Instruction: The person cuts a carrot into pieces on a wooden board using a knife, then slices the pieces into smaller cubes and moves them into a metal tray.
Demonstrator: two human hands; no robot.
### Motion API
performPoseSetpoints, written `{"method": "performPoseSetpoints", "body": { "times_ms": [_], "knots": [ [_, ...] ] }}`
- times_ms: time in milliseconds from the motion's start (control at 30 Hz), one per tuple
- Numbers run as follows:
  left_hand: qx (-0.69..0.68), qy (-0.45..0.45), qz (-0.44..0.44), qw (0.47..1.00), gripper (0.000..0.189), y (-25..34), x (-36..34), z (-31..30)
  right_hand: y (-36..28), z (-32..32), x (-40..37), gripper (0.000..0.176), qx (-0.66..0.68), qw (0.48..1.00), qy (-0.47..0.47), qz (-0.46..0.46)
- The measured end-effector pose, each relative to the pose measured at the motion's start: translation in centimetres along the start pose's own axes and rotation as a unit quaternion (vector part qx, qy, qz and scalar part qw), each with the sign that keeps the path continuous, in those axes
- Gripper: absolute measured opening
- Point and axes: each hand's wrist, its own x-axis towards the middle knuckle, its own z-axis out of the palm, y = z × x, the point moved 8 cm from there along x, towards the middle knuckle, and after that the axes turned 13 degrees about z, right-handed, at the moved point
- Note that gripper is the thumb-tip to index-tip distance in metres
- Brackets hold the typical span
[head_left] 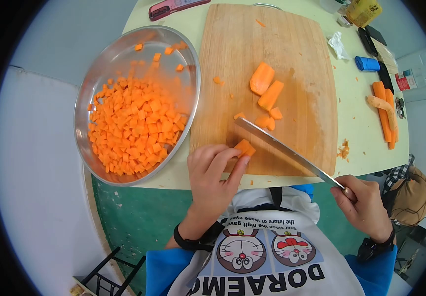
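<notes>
My left hand (214, 173) pinches a small carrot block (245, 147) near the lower left edge of the wooden cutting board (223, 54). In my right hand (363, 204) is the handle of a long knife (292, 154), whose blade slants up and left across the board, its tip above the held block. Beyond the blade lie larger carrot pieces (262, 79) (271, 95) and a few smaller chunks (265, 123). Left of the board, a round metal bowl (196, 93) holds a heap of diced carrot (134, 123).
Whole carrots (384, 116) lie on the table's right side. Behind them are a blue roll (367, 63), a crumpled tissue (338, 45) and a plastic bottle (414, 79). A pink phone (176, 7) rests at the top left. Carrot scraps (343, 149) lie beside the board.
</notes>
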Motion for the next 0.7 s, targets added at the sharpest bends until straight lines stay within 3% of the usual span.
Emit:
{"method": "performPoseSetpoints", "body": {
  "times_ms": [700],
  "knots": [
    [-0.029, 0.092, 0.023, 0.995, 0.024, -0.1, -0.5, -0.3, -0.2, 1.4, -0.8, 0.016, -0.004, 0.999, -0.019, -0.034]
  ]
}}
